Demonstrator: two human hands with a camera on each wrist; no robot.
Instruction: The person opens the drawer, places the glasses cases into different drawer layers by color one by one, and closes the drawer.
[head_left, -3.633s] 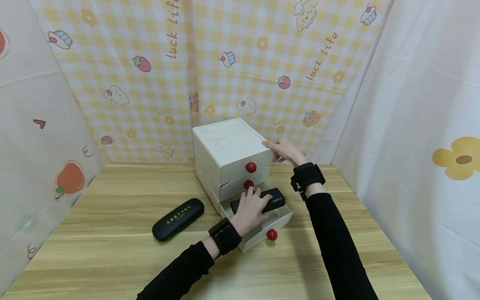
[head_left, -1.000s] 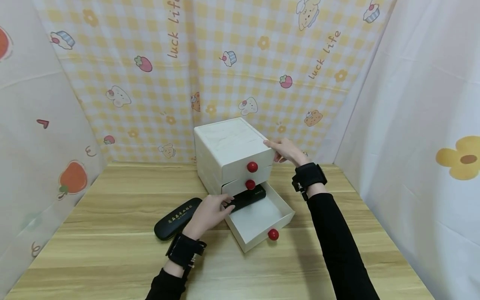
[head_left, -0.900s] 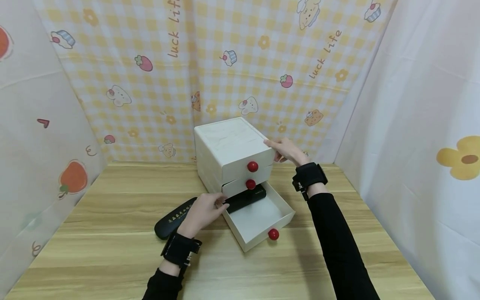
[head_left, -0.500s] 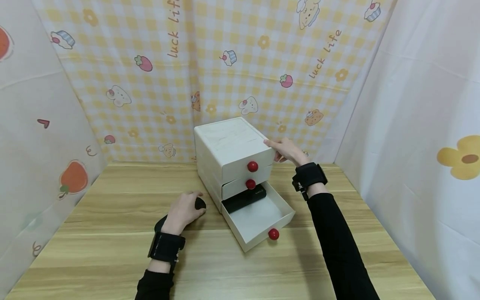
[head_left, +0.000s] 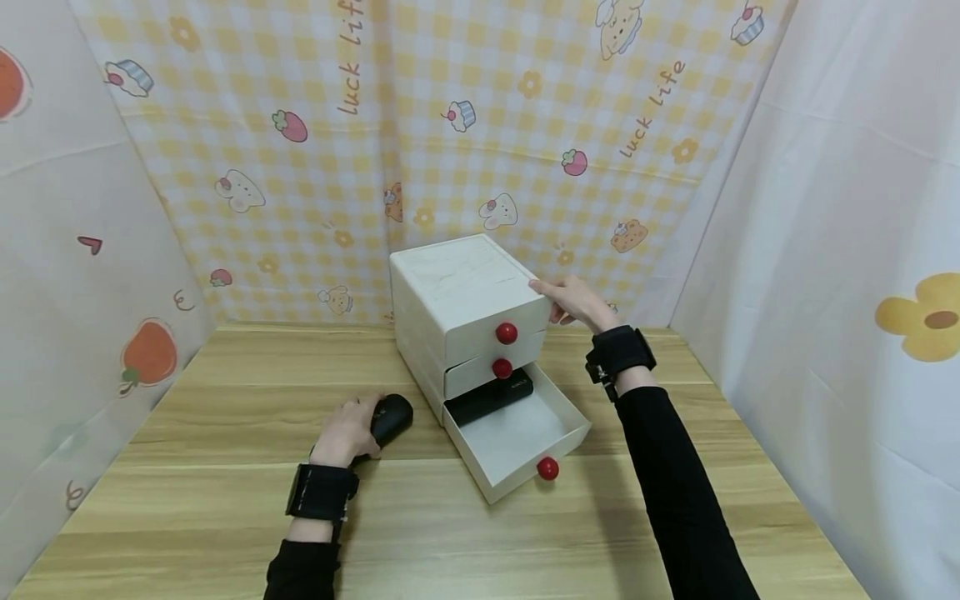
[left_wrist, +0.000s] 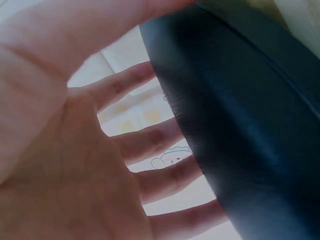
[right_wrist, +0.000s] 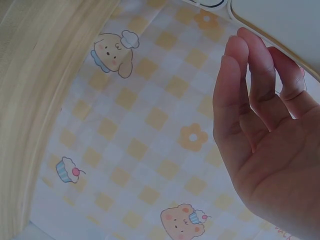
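Note:
In the head view, my left hand (head_left: 347, 432) grips a black glasses case (head_left: 392, 419) on the table, covering its near half. The left wrist view shows my fingers (left_wrist: 150, 142) reaching behind the dark case (left_wrist: 240, 120) and the thumb along its upper side. My right hand (head_left: 573, 302) rests against the right side of a white drawer cabinet (head_left: 465, 279), a fingertip on its top edge; in the right wrist view its fingers (right_wrist: 262, 62) are loosely bent at the cabinet. A second black case (head_left: 489, 398) lies at the back of the pulled-out bottom drawer (head_left: 517, 482).
Red round knobs (head_left: 547, 468) mark the drawer fronts. The middle drawer (head_left: 468, 377) sits slightly crooked under the top one. A wooden table (head_left: 420, 542) bears it all, with a yellow checked curtain (head_left: 450, 167) behind and white curtains on both sides.
My left hand has set the second black case in the drawer, let go, moved left and taken hold of the glasses case on the table. My right hand has stayed at the cabinet.

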